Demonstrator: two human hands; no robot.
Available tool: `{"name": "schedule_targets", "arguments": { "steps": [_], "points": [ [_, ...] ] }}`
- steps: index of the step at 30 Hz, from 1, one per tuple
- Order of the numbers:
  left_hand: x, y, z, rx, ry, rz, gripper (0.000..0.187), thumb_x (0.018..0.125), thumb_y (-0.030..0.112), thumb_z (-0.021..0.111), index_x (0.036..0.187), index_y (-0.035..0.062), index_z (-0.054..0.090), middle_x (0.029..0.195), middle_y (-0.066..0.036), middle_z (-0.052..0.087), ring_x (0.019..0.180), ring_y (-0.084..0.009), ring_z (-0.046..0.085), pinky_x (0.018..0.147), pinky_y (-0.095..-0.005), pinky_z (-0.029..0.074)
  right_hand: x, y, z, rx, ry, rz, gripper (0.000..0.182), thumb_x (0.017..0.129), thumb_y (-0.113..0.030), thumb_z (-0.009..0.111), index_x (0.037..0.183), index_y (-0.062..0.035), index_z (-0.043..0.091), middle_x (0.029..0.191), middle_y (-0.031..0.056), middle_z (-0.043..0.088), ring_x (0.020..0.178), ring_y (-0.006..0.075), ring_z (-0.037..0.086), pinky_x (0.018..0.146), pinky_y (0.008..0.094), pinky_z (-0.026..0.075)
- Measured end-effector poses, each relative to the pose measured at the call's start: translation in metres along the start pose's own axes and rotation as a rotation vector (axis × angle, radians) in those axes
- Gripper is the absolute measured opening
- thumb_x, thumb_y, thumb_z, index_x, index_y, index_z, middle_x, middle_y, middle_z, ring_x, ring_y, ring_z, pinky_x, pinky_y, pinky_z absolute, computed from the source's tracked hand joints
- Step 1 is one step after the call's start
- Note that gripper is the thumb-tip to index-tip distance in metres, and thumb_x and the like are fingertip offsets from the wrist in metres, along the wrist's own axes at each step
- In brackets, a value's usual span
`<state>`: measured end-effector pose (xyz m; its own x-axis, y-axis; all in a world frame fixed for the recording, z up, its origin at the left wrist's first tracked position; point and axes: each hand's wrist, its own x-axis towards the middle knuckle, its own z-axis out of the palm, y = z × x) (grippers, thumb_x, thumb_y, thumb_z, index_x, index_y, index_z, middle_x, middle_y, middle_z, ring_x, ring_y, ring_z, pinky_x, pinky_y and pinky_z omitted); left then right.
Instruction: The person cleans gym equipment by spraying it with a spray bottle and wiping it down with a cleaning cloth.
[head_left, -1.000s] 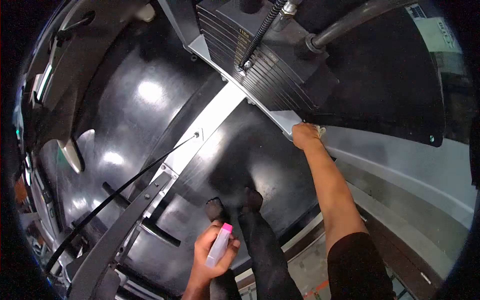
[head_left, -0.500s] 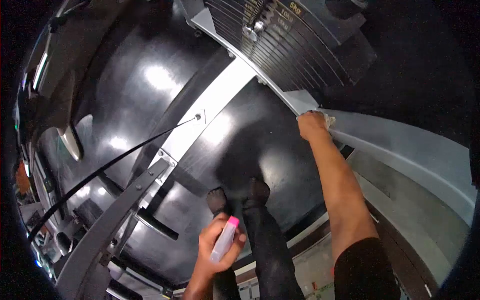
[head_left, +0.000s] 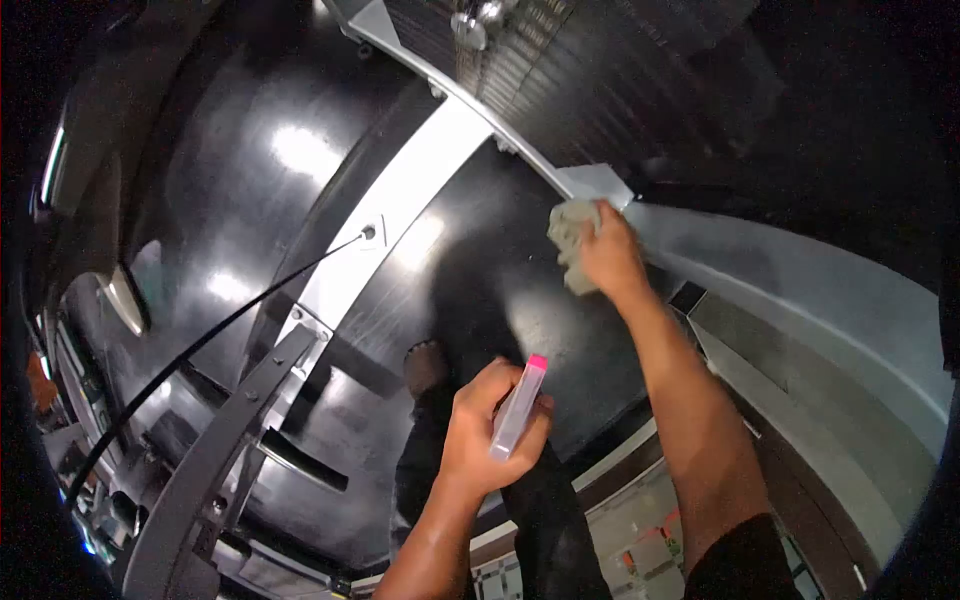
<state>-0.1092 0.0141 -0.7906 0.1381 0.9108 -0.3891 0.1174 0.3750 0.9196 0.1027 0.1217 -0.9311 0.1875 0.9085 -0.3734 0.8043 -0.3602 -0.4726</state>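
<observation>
My left hand is wrapped round a narrow translucent plastic bottle with a bright pink top, held in front of my legs over the dark floor. The bottle's lower end rests in my palm. In my right hand is a crumpled pale grey-green cloth, bunched under the fingers and hanging out to the left. That hand is right by the corner where the grey metal frame of a weight machine meets a wide curved grey beam.
A dark weight stack with a shiny selector pin stands beyond the frame. A white floor beam crosses the black floor, with a black cable running from it. Lower left is a grey upright with a black-handled bar.
My right hand has come off the beam's corner slightly left and down, and the cloth now shows more fully. My left hand has moved up and right with the bottle.
</observation>
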Motion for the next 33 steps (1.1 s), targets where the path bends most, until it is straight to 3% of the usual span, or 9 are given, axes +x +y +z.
{"name": "schedule_targets", "arguments": {
  "steps": [4,7,13,16,22,25,26,30,33],
  "points": [
    [-0.004,-0.015,-0.006,-0.059,0.042,-0.041,0.013,0.076,-0.003,0.066,0.082,0.002,0.056,0.073,-0.008,0.055,0.064,-0.0188,0.053,0.06,-0.029,0.04,0.045,0.005,0.01,-0.199,0.109,0.099,0.036,0.093,-0.02,0.055,0.116,0.0074,0.06,0.109,0.0306,0.064,0.107,0.0453,0.06,0.1,0.0477,0.044],
    [-0.014,-0.038,-0.014,-0.038,0.037,0.035,0.014,0.074,-0.005,0.066,0.082,0.0018,0.057,0.074,-0.008,0.057,0.064,-0.0221,0.053,0.061,-0.0305,0.042,0.094,0.057,0.044,-0.456,0.392,-0.224,0.044,0.087,-0.016,0.062,0.126,0.0039,0.055,0.127,0.0215,0.059,0.122,0.0426,0.051,0.109,0.0477,0.035],
    [-0.019,-0.06,-0.016,0.028,0.001,-0.018,0.017,0.07,-0.004,0.07,0.082,0.002,0.058,0.073,-0.012,0.057,0.064,-0.0254,0.054,0.06,-0.0328,0.044,0.096,0.041,0.068,-0.456,-0.127,0.05,0.059,0.087,-0.011,0.061,0.143,-0.002,0.043,0.145,0.0218,0.045,0.139,0.0355,0.036,0.116,0.0416,0.032],
    [-0.023,-0.063,-0.014,0.052,-0.03,0.017,0.025,0.068,-0.003,0.071,0.091,0.0024,0.062,0.082,-0.014,0.061,0.071,-0.0291,0.061,0.065,-0.0327,0.049,0.076,0.07,0.087,-0.545,0.068,-0.116,0.091,0.074,0.002,0.076,0.151,-0.0012,0.027,0.154,0.0204,0.032,0.148,0.0336,0.022,0.122,0.0368,0.024],
    [-0.026,-0.058,-0.007,0.044,0.017,0.044,0.025,0.069,-0.003,0.071,0.092,0.0024,0.061,0.083,-0.014,0.06,0.069,-0.0283,0.059,0.064,-0.0329,0.048,0.072,0.027,0.037,-0.506,-0.269,0.306,0.038,0.098,-0.009,0.043,0.134,-0.0026,0.052,0.141,0.0228,0.049,0.124,0.0424,0.054,0.103,0.0446,0.047],
    [-0.022,-0.063,-0.006,0.06,0.082,0.062,0.021,0.07,-0.003,0.069,0.088,0.0027,0.059,0.078,-0.013,0.056,0.065,-0.0273,0.055,0.06,-0.0331,0.045,0.093,0.005,0.037,-0.369,-0.112,0.201,0.038,0.098,-0.012,0.046,0.133,-0.0019,0.052,0.14,0.0245,0.05,0.119,0.0429,0.058,0.102,0.0446,0.048],
    [-0.023,-0.064,-0.009,0.07,0.079,0.05,0.023,0.069,-0.004,0.07,0.09,0.0024,0.062,0.08,-0.014,0.059,0.07,-0.0282,0.059,0.063,-0.0327,0.048,0.098,-0.002,0.035,-0.529,-0.349,0.226,0.039,0.097,-0.01,0.047,0.134,-0.0025,0.052,0.143,0.0232,0.047,0.125,0.0413,0.054,0.104,0.044,0.047],
    [-0.022,-0.073,-0.014,0.117,0.126,0.072,0.024,0.068,-0.005,0.069,0.09,0.0027,0.064,0.084,-0.015,0.06,0.073,-0.0306,0.062,0.066,-0.0333,0.05,0.069,0.072,0.086,-0.657,0.099,-0.316,0.046,0.097,-0.007,0.045,0.142,0.0009,0.046,0.154,0.0202,0.034,0.142,0.0364,0.034,0.113,0.0407,0.038],
    [-0.021,-0.074,-0.011,0.109,0.154,0.06,0.023,0.067,-0.006,0.068,0.089,0.0032,0.064,0.085,-0.015,0.061,0.073,-0.0307,0.061,0.067,-0.0335,0.05,0.056,0.075,0.066,-0.857,-0.247,-0.103,0.048,0.097,-0.007,0.045,0.144,0.0021,0.043,0.158,0.0202,0.026,0.144,0.0368,0.031,0.114,0.0402,0.037]
  ]
}}
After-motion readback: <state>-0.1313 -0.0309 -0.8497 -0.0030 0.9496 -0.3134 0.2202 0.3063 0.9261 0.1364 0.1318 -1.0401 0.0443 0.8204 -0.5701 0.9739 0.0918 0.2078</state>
